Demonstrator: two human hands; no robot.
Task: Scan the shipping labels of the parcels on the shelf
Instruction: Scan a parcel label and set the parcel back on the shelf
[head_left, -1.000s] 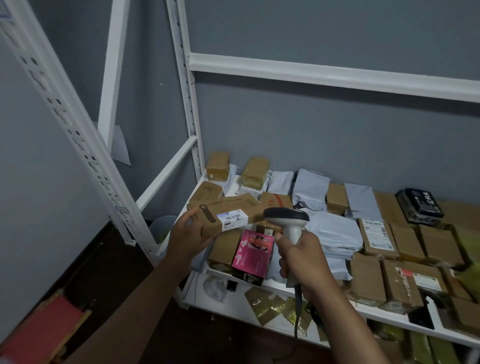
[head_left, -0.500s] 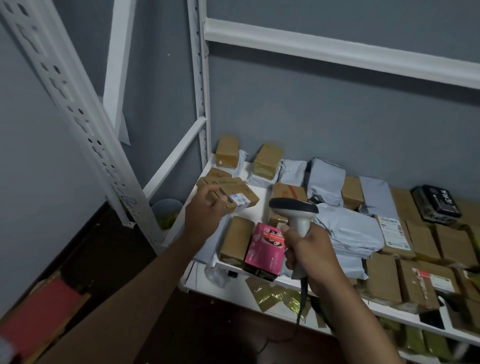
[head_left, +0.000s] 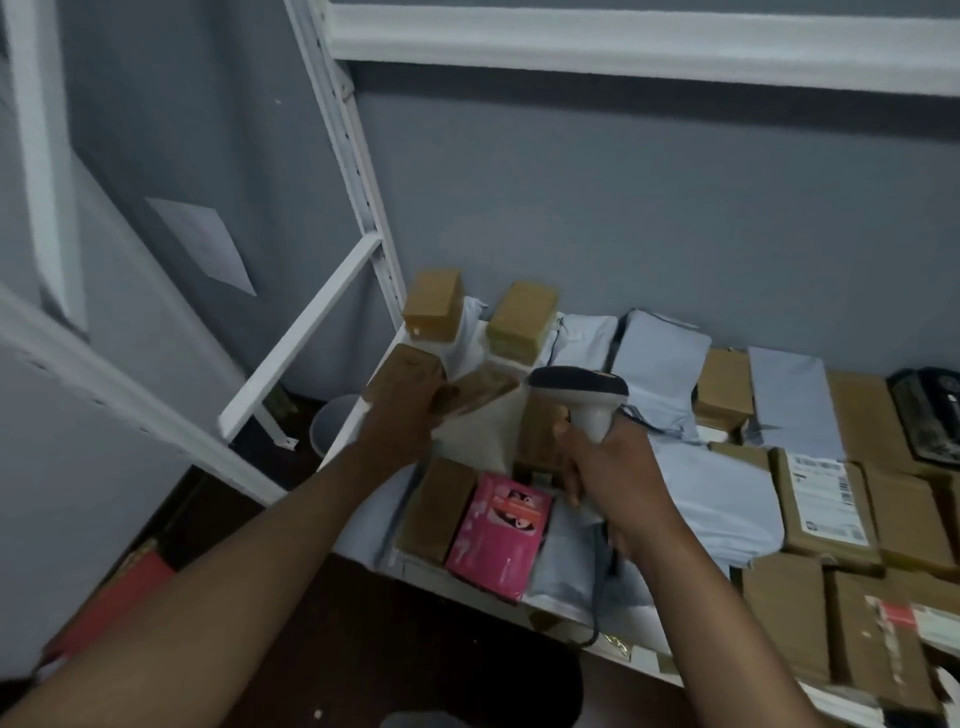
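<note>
Presently, change: left hand (head_left: 402, 410) has carried the long cardboard parcel (head_left: 480, 392) from scan height back to the shelf (head_left: 358, 415) rear-left; scan likely done.
Left fingers: curled on that parcel.
Right hand (head_left: 610, 478): clamped round barcode scanner (head_left: 584, 397).
Writing: label on kraft parcel (head_left: 826, 493) illegible; motion blur.

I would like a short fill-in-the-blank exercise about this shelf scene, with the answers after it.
1. The right hand grips a handheld ____.
2. The left hand holds a brown ____ parcel.
3. The box at the shelf's front edge is ____ in colour.

Answers: scanner; cardboard; pink
</note>
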